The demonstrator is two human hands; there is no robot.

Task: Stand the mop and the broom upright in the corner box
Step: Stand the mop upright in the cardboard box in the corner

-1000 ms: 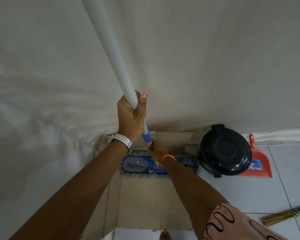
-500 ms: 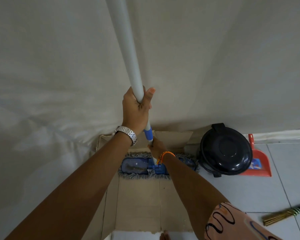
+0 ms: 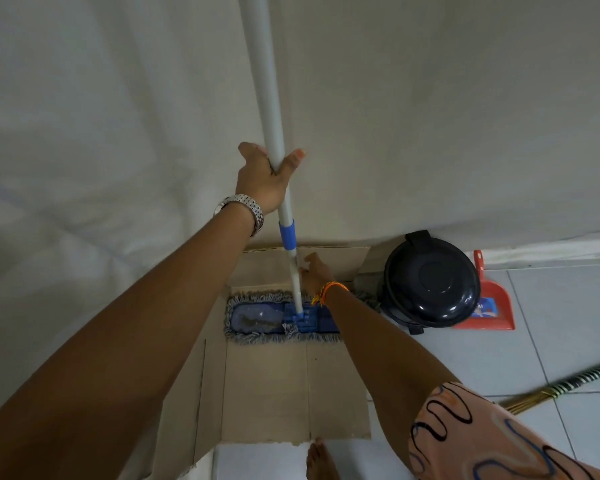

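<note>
The mop has a long white pole with a blue collar and a flat blue head fringed in grey. Its head lies flat on the bottom of the open cardboard box, near the box's far wall. My left hand cradles the pole between thumb and loosened fingers, above the collar. My right hand grips the thin lower shaft just above the head. The broom, with a striped handle and straw bristles, lies on the floor tiles at the right edge, outside the box.
A pale cloth hangs behind and to the left of the box. Right of the box stands a black round lidded bin, with a red dustpan behind it. My bare toes show at the box's near edge.
The mop pole has swung from a leftward lean to almost vertical. My left hand rose along it and its fingers loosened. The mop head stayed on the box bottom.
</note>
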